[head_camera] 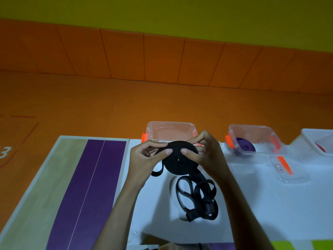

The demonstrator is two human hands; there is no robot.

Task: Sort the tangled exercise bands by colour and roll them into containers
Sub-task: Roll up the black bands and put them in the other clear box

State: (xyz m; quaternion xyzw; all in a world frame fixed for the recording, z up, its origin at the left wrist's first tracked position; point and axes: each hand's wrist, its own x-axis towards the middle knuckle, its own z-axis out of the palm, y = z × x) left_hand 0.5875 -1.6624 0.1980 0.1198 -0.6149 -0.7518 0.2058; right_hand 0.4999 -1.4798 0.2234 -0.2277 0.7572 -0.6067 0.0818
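Nearest to us, the loose tail of the black band (pixel 196 199) lies in tangled loops on the white surface (pixel 261 204), trailing from the roll above it. To the left lies a purple mat (pixel 86 192) on a pale wooden board (pixel 36 186). Just beyond the loops, our left hand (pixel 144 159) and right hand (pixel 203 152) hold the black roll (pixel 180 157) between them, raised off the surface; the fingers (pixel 168 151) of both hands are closed on the roll, thumbs pressing its near face and the other fingers curled over its far edge. Right behind the roll stands an empty clear container (pixel 171 129) with orange clips. Further right, a second clear container (pixel 255 139) holds a rolled purple band (pixel 246 147), its lid (pixel 286 170) lying just nearer. At the far right edge, a third container (pixel 317 141) shows something red inside. Beyond lies the orange floor (pixel 108 105).
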